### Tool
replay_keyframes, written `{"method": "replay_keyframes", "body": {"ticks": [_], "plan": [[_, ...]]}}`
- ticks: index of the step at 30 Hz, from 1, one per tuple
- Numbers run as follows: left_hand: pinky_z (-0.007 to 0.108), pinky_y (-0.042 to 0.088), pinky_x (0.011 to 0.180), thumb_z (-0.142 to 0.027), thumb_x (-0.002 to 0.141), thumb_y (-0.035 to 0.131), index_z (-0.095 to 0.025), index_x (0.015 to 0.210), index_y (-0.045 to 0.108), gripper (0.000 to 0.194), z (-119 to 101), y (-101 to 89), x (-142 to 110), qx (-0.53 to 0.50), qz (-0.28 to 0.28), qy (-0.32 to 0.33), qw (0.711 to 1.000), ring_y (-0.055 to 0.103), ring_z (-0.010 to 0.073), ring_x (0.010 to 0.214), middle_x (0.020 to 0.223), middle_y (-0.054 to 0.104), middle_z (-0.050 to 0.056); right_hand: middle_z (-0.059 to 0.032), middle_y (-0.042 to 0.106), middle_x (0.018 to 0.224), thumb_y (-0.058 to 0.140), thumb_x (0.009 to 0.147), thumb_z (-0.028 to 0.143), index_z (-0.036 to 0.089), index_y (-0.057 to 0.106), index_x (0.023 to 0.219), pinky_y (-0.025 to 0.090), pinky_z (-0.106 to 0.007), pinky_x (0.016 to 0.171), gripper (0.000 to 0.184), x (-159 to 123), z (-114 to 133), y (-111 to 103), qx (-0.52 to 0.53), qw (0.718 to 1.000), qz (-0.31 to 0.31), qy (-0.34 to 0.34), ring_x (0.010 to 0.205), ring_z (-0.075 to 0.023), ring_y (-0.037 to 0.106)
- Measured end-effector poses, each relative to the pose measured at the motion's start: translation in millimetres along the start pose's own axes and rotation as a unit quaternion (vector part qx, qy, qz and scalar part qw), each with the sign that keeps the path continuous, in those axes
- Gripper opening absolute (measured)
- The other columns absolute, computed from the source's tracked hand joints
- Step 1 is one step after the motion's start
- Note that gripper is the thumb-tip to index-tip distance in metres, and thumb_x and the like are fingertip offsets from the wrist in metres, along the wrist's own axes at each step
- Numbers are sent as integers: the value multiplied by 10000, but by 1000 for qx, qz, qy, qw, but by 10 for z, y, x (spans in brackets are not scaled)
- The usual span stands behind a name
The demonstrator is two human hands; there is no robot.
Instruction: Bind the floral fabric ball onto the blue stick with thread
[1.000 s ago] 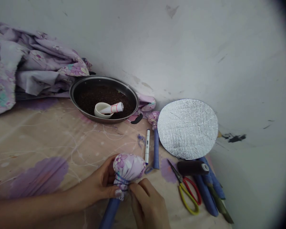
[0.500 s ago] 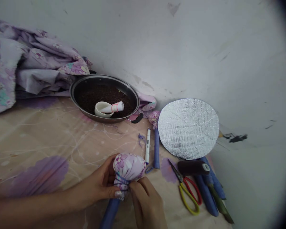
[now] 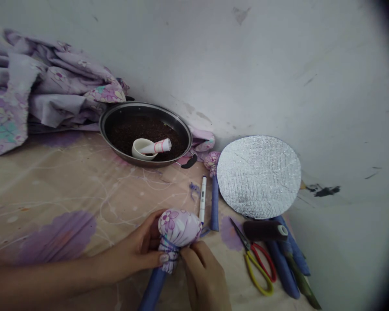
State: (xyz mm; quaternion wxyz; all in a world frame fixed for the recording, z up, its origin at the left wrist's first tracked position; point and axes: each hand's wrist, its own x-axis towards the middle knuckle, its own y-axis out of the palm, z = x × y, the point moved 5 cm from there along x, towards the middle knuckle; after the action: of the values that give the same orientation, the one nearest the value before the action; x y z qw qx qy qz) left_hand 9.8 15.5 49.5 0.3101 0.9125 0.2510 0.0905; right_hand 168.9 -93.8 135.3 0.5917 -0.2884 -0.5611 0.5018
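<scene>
A stick with a padded, round head of floral cloth and a blue-wrapped handle lies tilted between my hands. Blue cord is wound around the gathered cloth of its neck. My left hand is closed around the neck from the left, its thumb pressing in front. Close against the neck on the right, my right hand is pinched on the cord; its fingertips are partly hidden.
Behind are a pan of dark grains holding a cup, crumpled floral cloth and a silver foil disc. Rightward lie a marker, another padded stick, scissors, a dark thread spool and blue-wrapped sticks.
The whole view has shifted slightly, so everything appears a little further right. Both hands keep their hold at the stick's neck, with hardly any movement of the fingers.
</scene>
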Motion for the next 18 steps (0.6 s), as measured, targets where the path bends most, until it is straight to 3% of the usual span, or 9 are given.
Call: {"method": "replay_keyframes", "body": {"ticks": [5, 10, 18], "plan": [[445, 601, 1303, -471, 1042, 1030, -419, 1775, 478, 919, -69, 63, -14, -12, 18, -4, 1000, 769, 309, 1589, 1816, 697, 86, -7, 830, 927, 493, 1214, 57, 272, 767, 1147, 579, -301, 676, 354, 73, 65, -64, -76, 996, -27, -44, 738, -194, 827], [397, 601, 1290, -448, 1049, 1029, -433, 1751, 514, 871, -90, 69, -21, -13, 10, -3, 1000, 785, 263, 1558, 1778, 739, 45, -51, 821, 933, 400, 1313, 137, 230, 787, 1219, 587, -317, 686, 409, 79, 88, -59, -71, 995, -54, -54, 744, -206, 824], [425, 661, 1184, -471, 1031, 1029, -467, 1754, 561, 861, 84, -73, 17, -18, 5, 35, 999, 852, 319, 1475, 1695, 822, 38, -56, 876, 1028, 482, 1254, 90, 247, 790, 1230, 682, -253, 746, 346, 0, -56, 41, 11, 998, -50, -33, 820, -200, 888]]}}
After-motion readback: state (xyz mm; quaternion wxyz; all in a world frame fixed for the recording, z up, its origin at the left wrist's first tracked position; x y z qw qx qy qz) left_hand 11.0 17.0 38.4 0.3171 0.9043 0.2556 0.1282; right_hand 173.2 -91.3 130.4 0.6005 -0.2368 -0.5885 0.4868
